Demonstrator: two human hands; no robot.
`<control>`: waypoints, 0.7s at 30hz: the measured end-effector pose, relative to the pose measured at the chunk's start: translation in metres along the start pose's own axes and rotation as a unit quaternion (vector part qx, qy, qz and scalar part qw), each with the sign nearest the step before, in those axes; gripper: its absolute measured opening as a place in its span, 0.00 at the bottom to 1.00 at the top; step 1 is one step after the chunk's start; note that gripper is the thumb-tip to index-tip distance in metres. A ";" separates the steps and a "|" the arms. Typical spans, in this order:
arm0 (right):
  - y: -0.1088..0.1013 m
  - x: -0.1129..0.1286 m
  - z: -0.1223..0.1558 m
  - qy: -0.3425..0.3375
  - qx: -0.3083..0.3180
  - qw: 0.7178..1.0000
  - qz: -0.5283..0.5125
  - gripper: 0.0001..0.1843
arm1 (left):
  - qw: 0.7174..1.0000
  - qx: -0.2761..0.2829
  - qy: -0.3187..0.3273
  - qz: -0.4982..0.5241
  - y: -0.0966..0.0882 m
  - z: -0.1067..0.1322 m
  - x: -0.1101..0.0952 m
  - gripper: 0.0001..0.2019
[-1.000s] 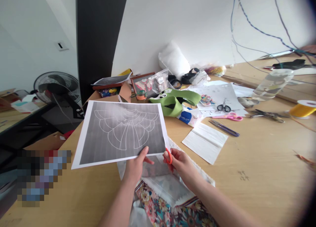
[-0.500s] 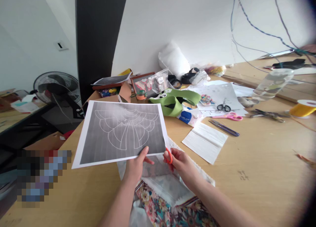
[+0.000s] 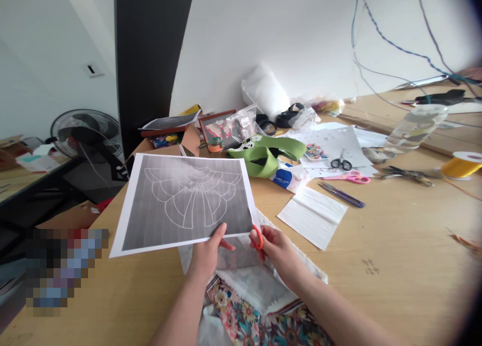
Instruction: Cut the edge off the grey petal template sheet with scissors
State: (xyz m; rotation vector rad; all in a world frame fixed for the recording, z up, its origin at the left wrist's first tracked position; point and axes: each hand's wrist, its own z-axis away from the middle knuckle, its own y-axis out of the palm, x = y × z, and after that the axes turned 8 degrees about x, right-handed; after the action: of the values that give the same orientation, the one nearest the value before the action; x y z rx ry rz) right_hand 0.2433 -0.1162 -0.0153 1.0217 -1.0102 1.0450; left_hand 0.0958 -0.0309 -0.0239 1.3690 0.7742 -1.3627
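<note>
My left hand [image 3: 211, 248] pinches the near edge of a printed paper sheet [image 3: 188, 200], thumb on top and fingers beneath. White scalloped outlines show on the sheet's dark grey print, inside a white margin. At the sheet's right near corner, my right hand [image 3: 273, 245] is closed on the orange handles of a pair of scissors [image 3: 258, 237]. The blades are mostly hidden by the paper, so how far they are apart I cannot tell. Below both hands lies floral fabric [image 3: 256, 321] with a white, fringed, sheer cloth [image 3: 259, 288].
Behind the sheet are a green ribbon [image 3: 271, 157], a cardboard box [image 3: 169, 145] and a small frame [image 3: 218, 127]. To the right lie a folded white paper [image 3: 313, 216], thread snips [image 3: 341, 194], pink scissors [image 3: 350, 177], black-handled scissors [image 3: 341, 162] and a yellow spool [image 3: 461, 166].
</note>
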 end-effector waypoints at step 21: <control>-0.002 0.001 0.000 0.004 0.007 1.000 -0.006 0.23 | 1.000 0.000 0.008 0.021 0.002 0.001 -0.001 0.13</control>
State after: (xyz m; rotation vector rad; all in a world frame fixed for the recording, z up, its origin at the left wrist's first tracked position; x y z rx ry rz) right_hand 0.2457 -0.1161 -0.0146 1.0335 -0.9893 1.0465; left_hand 0.0971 -0.0319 -0.0222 1.3905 0.7531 -1.3208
